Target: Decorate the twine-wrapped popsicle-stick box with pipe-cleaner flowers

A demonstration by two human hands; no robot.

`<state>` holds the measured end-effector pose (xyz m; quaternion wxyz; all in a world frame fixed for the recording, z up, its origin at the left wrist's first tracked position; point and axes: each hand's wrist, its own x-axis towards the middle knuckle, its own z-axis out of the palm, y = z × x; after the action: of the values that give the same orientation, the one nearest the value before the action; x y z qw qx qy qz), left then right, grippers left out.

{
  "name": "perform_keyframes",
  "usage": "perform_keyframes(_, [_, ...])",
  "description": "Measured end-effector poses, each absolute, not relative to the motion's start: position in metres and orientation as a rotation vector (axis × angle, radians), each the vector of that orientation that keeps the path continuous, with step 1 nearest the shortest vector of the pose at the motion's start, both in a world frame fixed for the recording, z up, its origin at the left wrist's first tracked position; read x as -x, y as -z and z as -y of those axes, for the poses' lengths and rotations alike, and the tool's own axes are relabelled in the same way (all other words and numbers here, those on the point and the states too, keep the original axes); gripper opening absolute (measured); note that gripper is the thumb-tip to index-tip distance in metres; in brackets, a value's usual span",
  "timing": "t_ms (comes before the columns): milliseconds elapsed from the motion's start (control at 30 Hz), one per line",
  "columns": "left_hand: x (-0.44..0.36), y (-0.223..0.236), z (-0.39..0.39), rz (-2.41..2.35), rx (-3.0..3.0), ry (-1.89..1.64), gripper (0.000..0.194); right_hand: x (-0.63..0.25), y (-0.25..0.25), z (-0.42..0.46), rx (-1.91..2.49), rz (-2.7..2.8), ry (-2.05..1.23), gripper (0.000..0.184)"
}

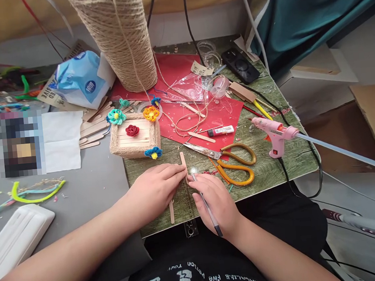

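Note:
My right hand [217, 201] grips a pen [210, 210], its tip by the upper craft stick [183, 159] at the front of the table. With fingers together, my left hand [157, 189] presses that craft stick down from the left side. A second craft stick [172, 212] pokes out below my left hand. Under both hands lies a clear ruler [191, 229] that overhangs the table edge; most of it is hidden. Just beyond my left hand stands a twine-wrapped craft-stick box [135, 140] with a red rose [132, 130] and colourful pipe-cleaner flowers on top.
Orange-handled scissors [238, 174] lie right of my hands, near a glue stick [221, 130] on red paper [201, 117]. A pink hot glue gun [274, 135] sits at the right edge, its cord hanging down. A tall twine spool [119, 37] stands behind the box.

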<state>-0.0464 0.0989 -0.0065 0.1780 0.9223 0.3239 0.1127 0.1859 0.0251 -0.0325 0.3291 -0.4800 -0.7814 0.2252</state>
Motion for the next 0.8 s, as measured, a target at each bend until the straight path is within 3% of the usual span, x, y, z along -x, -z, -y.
perform_keyframes(600, [0.048, 0.008, -0.101, -0.897, -2.619, -0.332, 0.042, -0.191, 0.03, -0.024, 1.177, 1.918, -0.66, 0.044])
perform_keyframes(800, [0.048, 0.009, -0.102, -0.891, -2.618, -0.34, 0.041, -0.201, 0.015, -0.028, 1.288, 1.575, -0.884, 0.023])
